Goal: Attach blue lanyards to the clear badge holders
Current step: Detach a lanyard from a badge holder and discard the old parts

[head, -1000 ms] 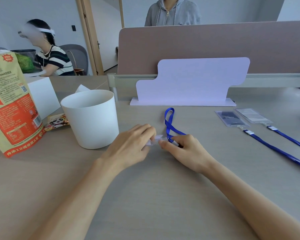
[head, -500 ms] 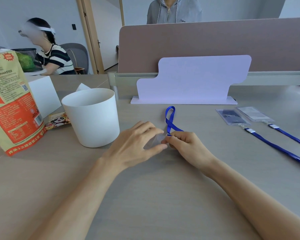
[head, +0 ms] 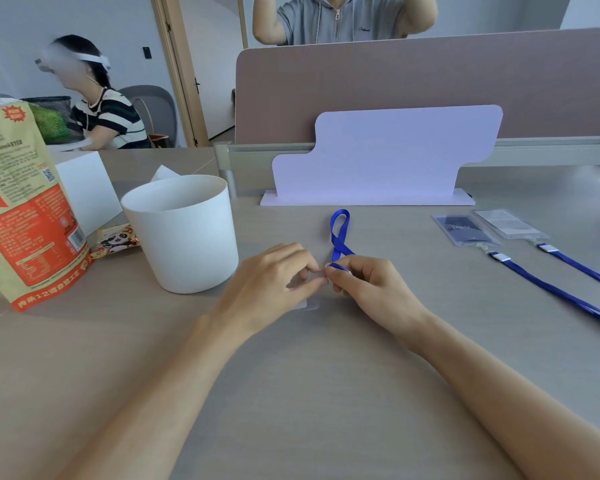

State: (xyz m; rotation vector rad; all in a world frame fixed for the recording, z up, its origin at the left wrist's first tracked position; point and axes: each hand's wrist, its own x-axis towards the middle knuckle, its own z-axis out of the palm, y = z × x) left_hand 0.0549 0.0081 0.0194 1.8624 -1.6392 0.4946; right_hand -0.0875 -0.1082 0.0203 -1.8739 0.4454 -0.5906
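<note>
Step in hand: you appear to be joining the clip end of a blue lanyard (head: 340, 233) to a clear badge holder (head: 309, 303); the join is not yet visibly made.
Lanyard: its loop lies on the desk (head: 326, 393) just beyond your fingertips, trailing to the far side; the clip end sits pinched in your right hand (head: 371, 289).
Badge holder: it lies flat on the desk, mostly hidden under your left hand (head: 271, 285); only a pale near corner shows. Its slot is not visible.
Right hand: closed in a pinch on the lanyard's clip end, thumb and forefinger at the metal part.
Left hand: fingers curled, tips pressed against the holder's top edge, touching the right hand's fingertips. Whether it grips or merely steadies the holder, you cannot tell from this view.
Next move, as judged: the clip must pass through the holder's slot and close; that calls for keeping the holder pinned and steady while the right hand works the clip.
Finished pieces: two badge holders (head: 465, 230) with blue lanyards (head: 551, 289) already attached lie well apart at the far right.
Surroundings: a white cup (head: 184, 233) stands just left of your left hand; a printed snack bag (head: 25, 209) stands further left; a white stand (head: 378, 157) sits on the far side.
</note>
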